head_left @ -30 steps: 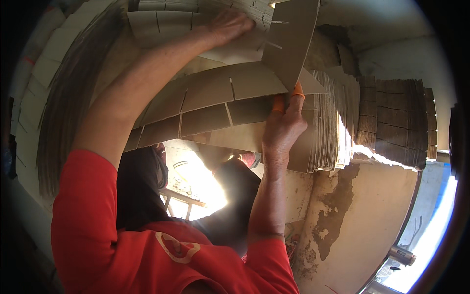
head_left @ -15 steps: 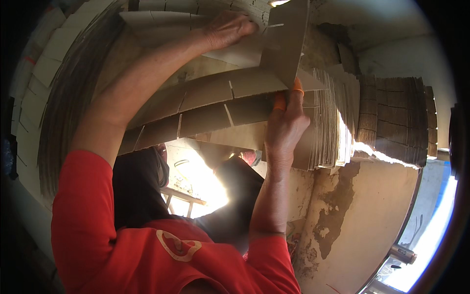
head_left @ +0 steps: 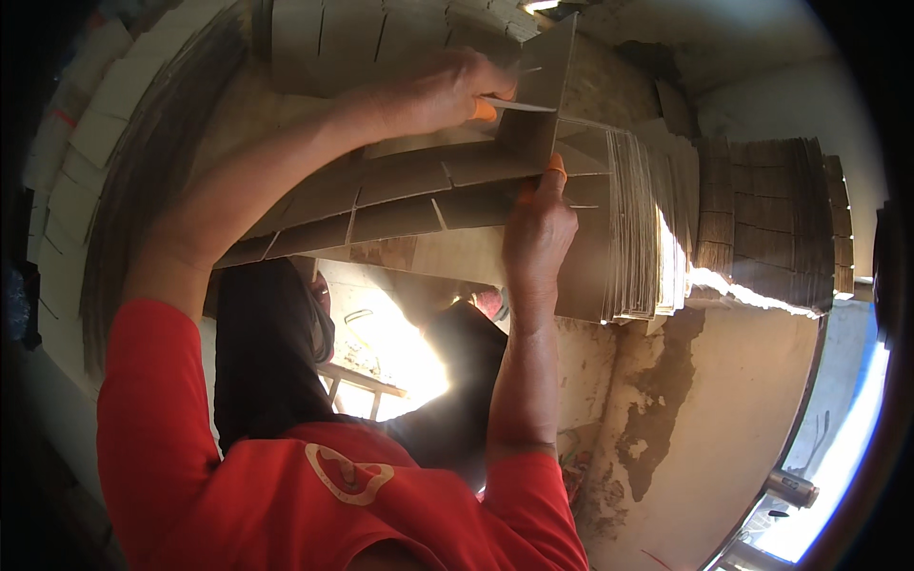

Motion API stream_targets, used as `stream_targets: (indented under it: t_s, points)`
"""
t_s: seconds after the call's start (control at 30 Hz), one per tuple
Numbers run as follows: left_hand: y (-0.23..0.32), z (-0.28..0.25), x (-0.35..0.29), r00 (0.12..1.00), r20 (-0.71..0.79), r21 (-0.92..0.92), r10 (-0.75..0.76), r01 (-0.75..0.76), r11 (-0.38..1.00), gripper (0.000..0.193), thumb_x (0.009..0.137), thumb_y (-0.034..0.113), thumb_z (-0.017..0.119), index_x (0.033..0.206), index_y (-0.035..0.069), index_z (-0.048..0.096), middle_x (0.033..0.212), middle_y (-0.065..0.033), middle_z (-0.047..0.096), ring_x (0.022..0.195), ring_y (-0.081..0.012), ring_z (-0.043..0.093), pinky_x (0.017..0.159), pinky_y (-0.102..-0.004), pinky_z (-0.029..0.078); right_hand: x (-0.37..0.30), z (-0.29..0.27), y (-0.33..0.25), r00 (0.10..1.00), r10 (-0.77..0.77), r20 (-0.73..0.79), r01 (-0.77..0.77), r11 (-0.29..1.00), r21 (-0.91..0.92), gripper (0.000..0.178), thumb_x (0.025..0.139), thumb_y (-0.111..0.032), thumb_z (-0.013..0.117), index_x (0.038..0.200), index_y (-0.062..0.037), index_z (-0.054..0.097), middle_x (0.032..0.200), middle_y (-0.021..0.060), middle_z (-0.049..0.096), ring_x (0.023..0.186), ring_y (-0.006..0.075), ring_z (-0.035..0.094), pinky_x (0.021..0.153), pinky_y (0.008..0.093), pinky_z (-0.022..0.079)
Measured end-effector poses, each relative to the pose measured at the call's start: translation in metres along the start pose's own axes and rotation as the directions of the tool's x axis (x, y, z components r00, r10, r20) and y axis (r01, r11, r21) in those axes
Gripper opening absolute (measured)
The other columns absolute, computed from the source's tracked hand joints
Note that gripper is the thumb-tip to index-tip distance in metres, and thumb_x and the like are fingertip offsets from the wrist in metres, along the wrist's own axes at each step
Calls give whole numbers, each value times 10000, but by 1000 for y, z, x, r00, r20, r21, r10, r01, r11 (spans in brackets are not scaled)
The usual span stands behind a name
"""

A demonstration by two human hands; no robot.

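My left hand [head_left: 447, 90], an orange cover on a fingertip, pinches a slotted cardboard strip [head_left: 522, 106]. That strip shows nearly edge-on and meets an upright cardboard cross piece [head_left: 545, 76] at about its slot; whether it sits inside cannot be told. Nearer to me, my right hand [head_left: 540, 233], also with orange finger covers, is closed on the cross piece's lower end, its thumb pointing up. Two long slotted strips [head_left: 395, 183] stretch left from there, roughly side by side and crossing the cross piece. The right fingers are partly hidden behind the cardboard.
A stack of pale cardboard sheets [head_left: 643, 224] stands just right of my right hand, with brown slotted stacks [head_left: 776, 214] beyond. More slotted cardboard [head_left: 381, 38] lies at the far side, and pale stacks [head_left: 100, 138] line the left. Below are my legs and a sunlit floor.
My left hand has come down toward me, bringing its strip against the cross piece. The cross piece and my right hand have shifted slightly left.
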State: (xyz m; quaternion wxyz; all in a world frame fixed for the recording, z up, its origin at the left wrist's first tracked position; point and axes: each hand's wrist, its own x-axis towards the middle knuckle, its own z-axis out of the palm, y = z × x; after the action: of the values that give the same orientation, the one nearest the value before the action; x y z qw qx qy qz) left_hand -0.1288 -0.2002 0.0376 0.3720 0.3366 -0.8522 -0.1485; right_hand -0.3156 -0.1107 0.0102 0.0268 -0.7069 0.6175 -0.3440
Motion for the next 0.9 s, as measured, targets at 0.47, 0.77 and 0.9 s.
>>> stream_targets:
  t_s: [0.47,0.77,0.9]
  points:
    - [-109,15,47,956,30,690,-292,192,698,615,671,193,779,1191,78,470,1163,-84,533,1223,-275,418,1000,-452,377,-4,-4,0,993,-61,-98,60,998,-16,314,868,-2,534,1180,15,501,785,187,665,581,306,646,458,360,491]
    - [-146,28,34,988,38,698,-148,79,712,410,711,53,662,1105,76,551,1123,-89,555,1139,-286,492,923,-442,422,-2,-8,-2,990,-67,-122,75,996,58,355,872,3,540,1225,-16,499,977,187,672,714,286,688,528,335,541]
    - [-136,23,33,999,-7,648,-49,42,761,309,726,45,628,1028,74,570,1048,-105,585,1012,-323,557,810,-431,478,-3,-12,-3,994,-44,-98,49,998,50,342,882,-9,543,1222,-16,500,1004,189,668,730,295,688,542,333,547]
